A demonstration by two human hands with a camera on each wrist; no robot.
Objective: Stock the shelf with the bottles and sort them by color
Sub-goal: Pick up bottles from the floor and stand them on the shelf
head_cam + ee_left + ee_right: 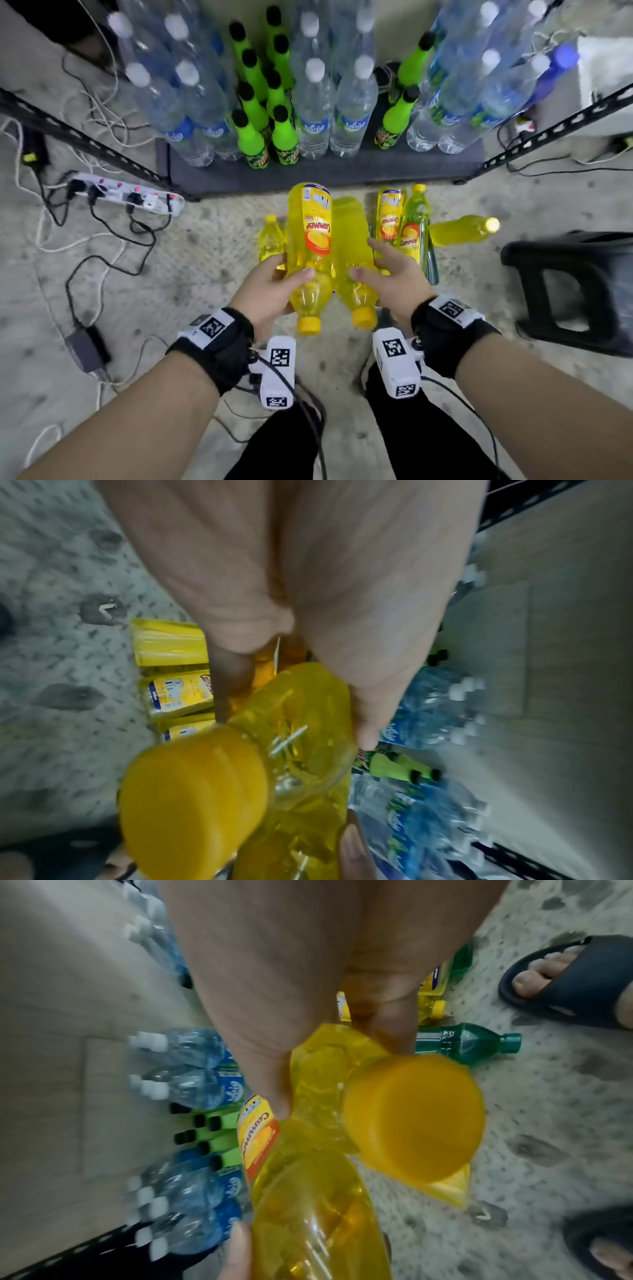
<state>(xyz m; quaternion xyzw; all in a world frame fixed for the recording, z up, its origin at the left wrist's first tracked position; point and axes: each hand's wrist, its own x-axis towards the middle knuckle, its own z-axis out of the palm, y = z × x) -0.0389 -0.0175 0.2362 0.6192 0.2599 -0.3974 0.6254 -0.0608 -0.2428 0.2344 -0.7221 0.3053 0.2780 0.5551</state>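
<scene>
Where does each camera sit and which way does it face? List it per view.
Head: looks down from the head at the shelf; both forearms show.
Left wrist: looks along the left hand gripping a yellow bottle.
Right wrist: looks along the right hand gripping another yellow bottle; sandalled feet show.
Shared: both held bottles.

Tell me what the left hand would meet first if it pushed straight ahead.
Probably the green soda bottles at the front of the shelf; the left hand and its yellow bottle point there, though depth is unclear.
</scene>
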